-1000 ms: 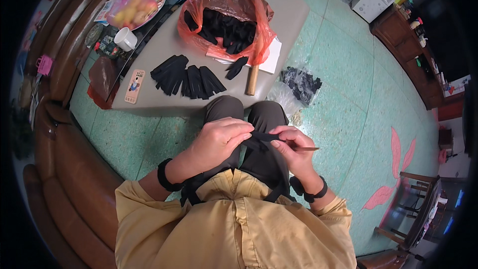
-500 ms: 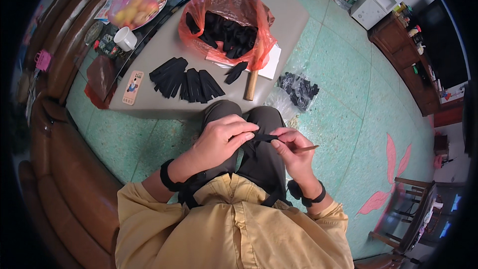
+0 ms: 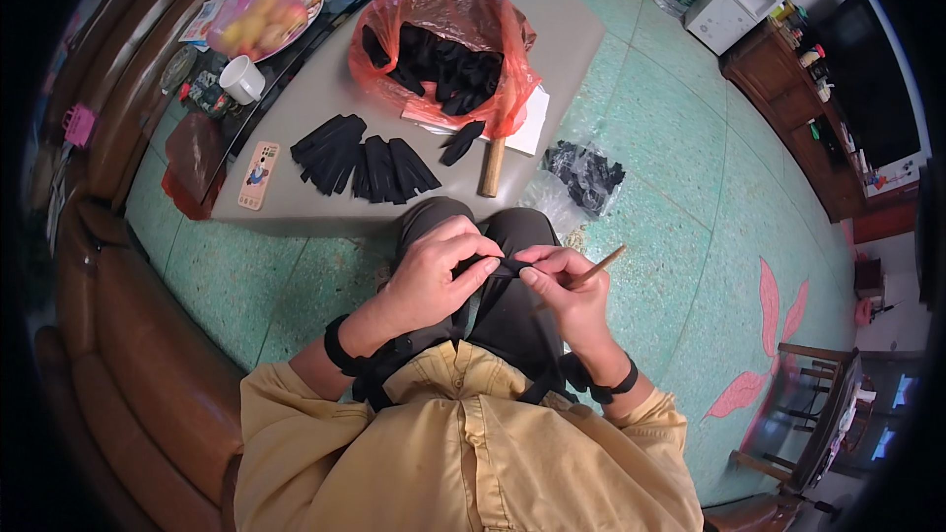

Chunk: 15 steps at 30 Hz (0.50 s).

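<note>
Over my lap, my left hand [image 3: 434,274] pinches one end of a narrow black fabric strip [image 3: 509,268]. The other end is pinched between thumb and fingers of my right hand [image 3: 574,298]. A thin brown wooden stick [image 3: 603,264] also sits in the right hand, pointing up and to the right. On the grey padded surface ahead, several flat black strips [image 3: 330,153] lie fanned in a row. One single black piece [image 3: 461,143] rests beside a wooden handle [image 3: 494,169]. Behind them, a translucent red plastic bag [image 3: 517,54] stands open, full of black pieces.
A phone in a pink case [image 3: 258,175] lies at the surface's left edge. White paper [image 3: 532,123] sticks out under the bag. A clear plastic bag with black pieces [image 3: 586,177] is on the green floor. At the left are a white mug [image 3: 242,81] and a brown leather sofa [image 3: 148,315].
My hands have drawn slightly closer together, and less of the strip shows between them. The stick in my right hand has tilted upward. The view has shifted a little.
</note>
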Each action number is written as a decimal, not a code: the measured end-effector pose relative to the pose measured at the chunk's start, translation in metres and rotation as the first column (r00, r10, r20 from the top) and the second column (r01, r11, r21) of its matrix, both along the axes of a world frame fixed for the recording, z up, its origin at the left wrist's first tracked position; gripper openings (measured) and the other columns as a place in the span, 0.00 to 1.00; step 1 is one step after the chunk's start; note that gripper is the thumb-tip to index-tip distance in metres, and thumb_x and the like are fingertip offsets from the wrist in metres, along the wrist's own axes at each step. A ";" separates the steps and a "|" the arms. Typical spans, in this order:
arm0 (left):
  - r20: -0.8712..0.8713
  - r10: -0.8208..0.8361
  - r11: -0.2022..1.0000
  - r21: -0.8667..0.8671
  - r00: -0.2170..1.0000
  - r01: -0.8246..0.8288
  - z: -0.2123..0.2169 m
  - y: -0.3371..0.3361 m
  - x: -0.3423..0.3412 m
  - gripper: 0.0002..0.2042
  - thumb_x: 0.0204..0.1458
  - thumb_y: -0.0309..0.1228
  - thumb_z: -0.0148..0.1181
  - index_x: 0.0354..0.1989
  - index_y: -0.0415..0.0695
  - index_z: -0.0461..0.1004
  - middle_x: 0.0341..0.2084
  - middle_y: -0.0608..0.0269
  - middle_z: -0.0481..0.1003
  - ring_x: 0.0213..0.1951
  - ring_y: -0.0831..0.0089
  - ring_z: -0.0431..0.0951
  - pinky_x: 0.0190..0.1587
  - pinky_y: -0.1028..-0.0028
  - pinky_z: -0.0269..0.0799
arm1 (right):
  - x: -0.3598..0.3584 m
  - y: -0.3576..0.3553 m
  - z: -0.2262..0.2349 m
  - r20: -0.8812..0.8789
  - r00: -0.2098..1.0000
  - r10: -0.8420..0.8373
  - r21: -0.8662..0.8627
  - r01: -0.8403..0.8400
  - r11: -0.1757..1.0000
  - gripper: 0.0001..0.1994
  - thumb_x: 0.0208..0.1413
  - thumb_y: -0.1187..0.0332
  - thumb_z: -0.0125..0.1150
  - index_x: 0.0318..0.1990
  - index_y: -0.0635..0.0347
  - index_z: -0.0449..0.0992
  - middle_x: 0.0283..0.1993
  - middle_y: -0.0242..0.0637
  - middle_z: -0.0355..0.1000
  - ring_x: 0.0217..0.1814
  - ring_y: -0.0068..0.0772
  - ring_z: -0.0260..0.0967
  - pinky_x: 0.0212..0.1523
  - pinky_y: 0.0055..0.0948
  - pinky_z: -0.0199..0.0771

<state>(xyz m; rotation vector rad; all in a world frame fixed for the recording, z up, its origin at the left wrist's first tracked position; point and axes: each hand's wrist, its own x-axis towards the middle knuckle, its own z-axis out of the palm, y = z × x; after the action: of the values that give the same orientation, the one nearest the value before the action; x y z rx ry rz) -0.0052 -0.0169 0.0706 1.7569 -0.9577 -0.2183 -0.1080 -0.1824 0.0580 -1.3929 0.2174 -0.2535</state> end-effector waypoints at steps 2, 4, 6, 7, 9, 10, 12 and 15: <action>0.012 -0.011 1.000 0.003 1.000 0.011 -0.002 -0.001 0.001 0.08 0.46 0.20 0.58 0.35 0.41 0.77 0.23 0.64 0.67 0.24 0.74 0.66 0.27 0.77 0.62 | 0.001 0.002 -0.001 -0.033 0.999 0.001 0.036 0.001 0.999 0.03 0.49 0.82 0.60 0.27 0.68 0.72 0.41 0.41 0.73 0.40 0.22 0.68 0.40 0.20 0.68; 0.025 -0.019 1.000 0.008 1.000 0.019 -0.004 -0.002 0.002 0.08 0.46 0.21 0.58 0.35 0.41 0.77 0.22 0.64 0.66 0.24 0.75 0.66 0.27 0.78 0.62 | 0.002 0.004 -0.001 -0.089 0.996 -0.006 0.053 0.011 0.999 0.04 0.47 0.82 0.60 0.28 0.67 0.71 0.41 0.44 0.72 0.40 0.24 0.69 0.40 0.21 0.70; -0.039 -0.049 0.999 0.017 0.998 0.050 -0.007 0.001 0.002 0.06 0.47 0.22 0.57 0.34 0.40 0.77 0.23 0.65 0.67 0.26 0.77 0.66 0.29 0.78 0.61 | 0.001 0.006 -0.003 -0.084 0.996 -0.018 0.045 0.022 0.999 0.04 0.47 0.82 0.60 0.28 0.67 0.72 0.41 0.44 0.72 0.40 0.23 0.68 0.39 0.20 0.69; -0.041 -0.052 0.998 0.018 0.998 0.052 -0.006 0.001 0.003 0.06 0.47 0.22 0.57 0.34 0.40 0.77 0.23 0.65 0.67 0.26 0.77 0.66 0.29 0.78 0.61 | 0.001 0.007 -0.004 -0.081 0.996 -0.034 0.038 0.037 0.999 0.03 0.47 0.82 0.60 0.28 0.67 0.72 0.41 0.43 0.72 0.39 0.23 0.68 0.39 0.20 0.69; -0.128 -0.080 0.997 -0.011 0.989 0.079 -0.004 0.001 0.003 0.07 0.47 0.22 0.59 0.34 0.40 0.77 0.23 0.66 0.67 0.26 0.78 0.66 0.28 0.79 0.61 | 0.001 0.006 -0.006 -0.075 0.996 -0.039 0.012 0.040 0.999 0.03 0.47 0.82 0.60 0.28 0.67 0.72 0.40 0.43 0.72 0.39 0.23 0.68 0.39 0.20 0.69; -0.128 -0.082 0.997 -0.009 0.988 0.081 -0.003 0.002 0.003 0.07 0.47 0.22 0.59 0.34 0.40 0.77 0.23 0.66 0.67 0.26 0.78 0.66 0.28 0.79 0.61 | 0.001 0.007 -0.006 -0.065 0.997 -0.041 -0.012 0.041 0.999 0.04 0.47 0.82 0.61 0.28 0.67 0.72 0.40 0.42 0.72 0.39 0.23 0.68 0.39 0.20 0.69; -0.293 -0.121 0.993 -0.048 0.948 0.112 -0.004 0.002 0.003 0.06 0.46 0.22 0.60 0.33 0.40 0.77 0.23 0.67 0.67 0.26 0.79 0.65 0.27 0.80 0.59 | 0.005 0.007 -0.005 -0.077 0.996 -0.049 -0.008 0.048 0.999 0.03 0.48 0.81 0.61 0.27 0.68 0.72 0.38 0.41 0.72 0.38 0.22 0.68 0.38 0.20 0.68; -0.236 -0.081 0.993 -0.100 0.968 0.059 -0.011 0.001 0.007 0.05 0.46 0.23 0.62 0.32 0.40 0.77 0.22 0.68 0.68 0.24 0.80 0.65 0.25 0.81 0.58 | 0.003 0.017 0.004 -0.049 0.996 -0.077 -0.006 0.077 0.997 0.04 0.48 0.79 0.62 0.26 0.68 0.72 0.36 0.39 0.73 0.37 0.21 0.67 0.37 0.19 0.67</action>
<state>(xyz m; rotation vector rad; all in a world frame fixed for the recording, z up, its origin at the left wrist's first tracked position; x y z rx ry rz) 0.0018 -0.0157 0.0599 1.5724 -0.8414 -0.4160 -0.1048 -0.1659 0.0619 -1.3975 0.3123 -0.2837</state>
